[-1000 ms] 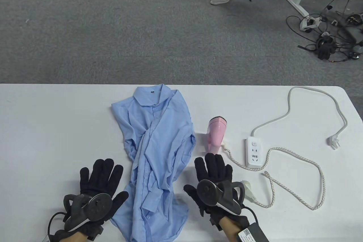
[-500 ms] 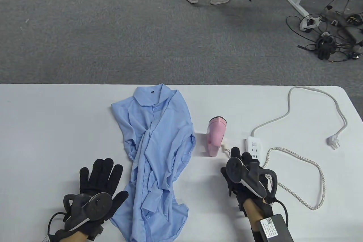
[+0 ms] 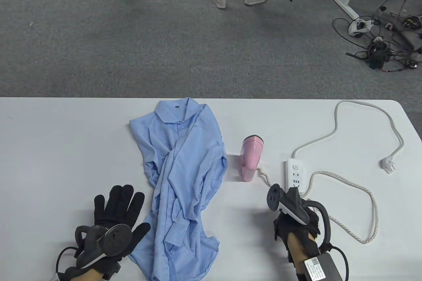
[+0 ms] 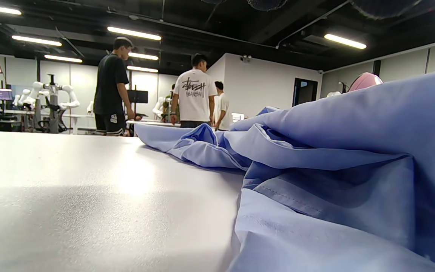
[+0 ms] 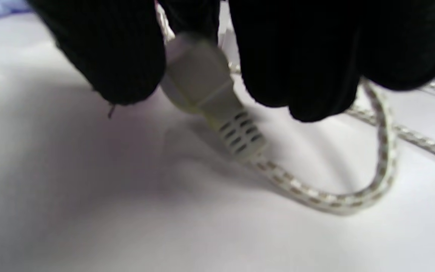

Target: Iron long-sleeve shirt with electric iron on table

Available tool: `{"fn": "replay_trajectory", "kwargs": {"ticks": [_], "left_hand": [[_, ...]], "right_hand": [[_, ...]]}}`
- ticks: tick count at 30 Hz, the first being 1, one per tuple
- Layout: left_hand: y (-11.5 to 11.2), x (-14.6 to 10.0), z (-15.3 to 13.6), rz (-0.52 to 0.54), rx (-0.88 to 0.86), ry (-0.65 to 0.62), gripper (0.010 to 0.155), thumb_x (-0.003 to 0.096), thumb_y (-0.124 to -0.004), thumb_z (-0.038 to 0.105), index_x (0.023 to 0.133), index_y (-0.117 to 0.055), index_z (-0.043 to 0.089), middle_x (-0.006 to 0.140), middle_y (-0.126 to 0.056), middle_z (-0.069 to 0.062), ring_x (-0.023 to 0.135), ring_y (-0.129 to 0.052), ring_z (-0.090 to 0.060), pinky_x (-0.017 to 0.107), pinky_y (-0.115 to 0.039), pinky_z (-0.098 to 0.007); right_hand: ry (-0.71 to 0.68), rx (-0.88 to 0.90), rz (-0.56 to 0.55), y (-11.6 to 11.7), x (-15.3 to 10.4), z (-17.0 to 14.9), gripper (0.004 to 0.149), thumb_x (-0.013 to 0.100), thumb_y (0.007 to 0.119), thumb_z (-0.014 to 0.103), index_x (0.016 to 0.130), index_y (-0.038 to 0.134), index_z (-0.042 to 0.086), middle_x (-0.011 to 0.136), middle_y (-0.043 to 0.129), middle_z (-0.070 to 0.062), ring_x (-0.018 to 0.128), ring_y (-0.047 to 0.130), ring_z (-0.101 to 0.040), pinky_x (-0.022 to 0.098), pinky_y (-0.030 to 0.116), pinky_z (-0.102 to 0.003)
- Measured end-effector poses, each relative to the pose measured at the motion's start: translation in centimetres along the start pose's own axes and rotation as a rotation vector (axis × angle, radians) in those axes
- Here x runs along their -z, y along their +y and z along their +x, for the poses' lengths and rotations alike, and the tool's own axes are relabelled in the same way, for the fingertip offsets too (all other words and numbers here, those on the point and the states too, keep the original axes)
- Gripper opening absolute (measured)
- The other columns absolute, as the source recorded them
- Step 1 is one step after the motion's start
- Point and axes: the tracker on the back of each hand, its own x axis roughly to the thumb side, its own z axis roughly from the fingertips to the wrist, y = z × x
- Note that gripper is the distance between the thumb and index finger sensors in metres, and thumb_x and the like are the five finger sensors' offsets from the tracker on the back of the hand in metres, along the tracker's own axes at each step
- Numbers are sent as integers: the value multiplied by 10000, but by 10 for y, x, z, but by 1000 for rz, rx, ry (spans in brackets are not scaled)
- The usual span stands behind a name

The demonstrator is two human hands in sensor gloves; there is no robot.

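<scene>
Crumpled blue shirt (image 3: 179, 175) lay mid-table, pink iron (image 3: 250, 157) just right.
Left hand (image 3: 113, 215) rested flat, fingers straight; right hand (image 3: 295, 225) pinched the smooth grey plug (image 5: 206, 90) of the braided cord (image 5: 338, 196), blurred.

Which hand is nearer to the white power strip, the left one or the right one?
The right. The right hand sits just below the near end of the power strip, gripping the iron's plug. The left hand rests flat on the far side of the blue shirt.

Right hand (image 3: 296, 228) under its tracker, plug (image 5: 202, 83) top behind blurred fingers (image 5: 119, 49), bystanders cropped at knees
</scene>
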Motion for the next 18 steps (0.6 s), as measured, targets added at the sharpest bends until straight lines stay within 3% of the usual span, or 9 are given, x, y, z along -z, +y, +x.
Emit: {"fn": "replay_trajectory", "kwargs": {"ticks": [9, 14, 18], "left_hand": [[0, 0, -2, -6, -7, 0, 823, 434, -572, 682, 1126, -327, 309, 1224, -211, -67, 1154, -185, -382, 738, -160, -673], [2, -1, -2, 4, -11, -2, 816, 438, -572, 681, 1126, -332, 311, 1225, -212, -65, 1156, -189, -380, 740, -162, -673], [2, -1, -2, 5, -13, -1, 821, 435, -573, 682, 1126, -333, 310, 1225, -214, -65, 1155, -191, -381, 740, -165, -673]], "right_hand": [[-16, -91, -1, 10, 5, 14, 704, 422, 820, 287, 1031, 488, 167, 839, 816, -279, 622, 925, -451, 416, 791, -602], [-56, 25, -50, -4, -4, 3, 681, 422, 734, 204, 1031, 454, 85, 816, 810, -325, 606, 932, -474, 414, 803, -608], [-68, 144, -194, -28, -19, -16, 686, 422, 695, 210, 1032, 416, 70, 812, 802, -312, 624, 931, -453, 435, 797, -617]]}}
